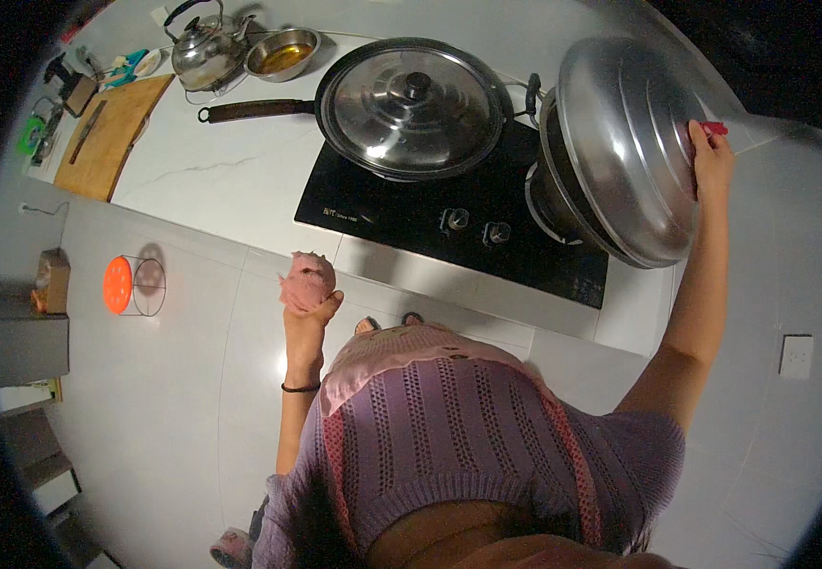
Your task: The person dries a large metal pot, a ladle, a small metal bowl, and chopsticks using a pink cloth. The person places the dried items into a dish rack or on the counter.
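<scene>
My left hand [307, 320] grips a bunched pink cloth [308, 281] in front of the counter's edge. Up at the right, my right hand [711, 160] has its fingers on the red knob [714, 128] of a large domed metal lid [631, 142]. That lid sits tilted against a dark wok [574, 185] on the right burner; whether it rests on the rim or is lifted slightly, I cannot tell. On the left burner stands a long-handled frying pan [322, 117], covered by a shiny metal lid with a black knob [418, 85].
The black gas hob [397, 206] has two control knobs [475, 226] at its front. Further left are a metal bowl of yellow liquid [284, 57], a kettle [208, 53] and a wooden cutting board [112, 142] with a knife [88, 131]. An orange-topped stool [118, 284] stands on the floor.
</scene>
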`<action>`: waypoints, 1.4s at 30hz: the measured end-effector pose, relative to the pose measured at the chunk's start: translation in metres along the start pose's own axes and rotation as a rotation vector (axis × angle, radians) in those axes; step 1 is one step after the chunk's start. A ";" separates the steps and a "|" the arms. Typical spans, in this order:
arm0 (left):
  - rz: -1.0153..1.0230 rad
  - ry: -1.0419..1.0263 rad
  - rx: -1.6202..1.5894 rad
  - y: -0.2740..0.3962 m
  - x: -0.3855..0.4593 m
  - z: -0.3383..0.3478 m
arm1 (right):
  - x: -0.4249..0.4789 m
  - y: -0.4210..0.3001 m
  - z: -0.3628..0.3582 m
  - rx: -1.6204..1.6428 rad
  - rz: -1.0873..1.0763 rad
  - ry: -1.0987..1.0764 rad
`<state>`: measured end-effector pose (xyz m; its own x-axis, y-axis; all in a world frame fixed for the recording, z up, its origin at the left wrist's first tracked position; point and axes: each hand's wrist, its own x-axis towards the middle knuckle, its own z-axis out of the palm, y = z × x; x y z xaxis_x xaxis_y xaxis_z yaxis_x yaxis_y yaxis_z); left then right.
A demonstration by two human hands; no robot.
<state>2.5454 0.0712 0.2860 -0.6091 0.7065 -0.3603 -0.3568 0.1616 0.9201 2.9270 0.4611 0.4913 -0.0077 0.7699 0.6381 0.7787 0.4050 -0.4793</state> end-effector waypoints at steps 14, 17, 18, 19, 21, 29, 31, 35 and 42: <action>-0.018 0.065 0.003 -0.009 -0.002 0.003 | -0.002 0.089 0.050 -0.061 -0.006 -0.128; -0.020 0.070 0.003 0.000 -0.006 0.009 | -0.008 0.075 0.054 -0.017 0.027 -0.162; -0.024 0.075 0.011 0.000 -0.006 0.009 | -0.010 0.069 0.054 -0.009 0.039 -0.166; -0.028 0.081 0.019 0.000 -0.006 0.008 | -0.011 0.070 0.055 -0.035 0.047 -0.174; -0.027 0.086 0.033 -0.001 -0.005 0.008 | -0.008 0.077 0.057 -0.083 0.058 -0.195; 0.182 0.089 0.225 -0.032 0.008 -0.004 | -0.008 0.077 0.070 -0.018 0.015 -0.265; 0.186 0.034 0.275 -0.026 0.008 -0.005 | -0.002 0.112 0.069 0.063 0.031 -0.337; 0.204 0.050 0.160 -0.023 0.010 0.006 | -0.010 0.075 0.061 -0.054 0.116 -0.356; 0.214 0.098 0.194 -0.022 0.002 0.010 | -0.002 0.067 0.057 -0.208 -0.253 0.108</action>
<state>2.5594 0.0757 0.2663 -0.7246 0.6705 -0.1593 -0.0768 0.1511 0.9855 2.9432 0.5148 0.4230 -0.1594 0.5965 0.7866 0.8719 0.4588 -0.1712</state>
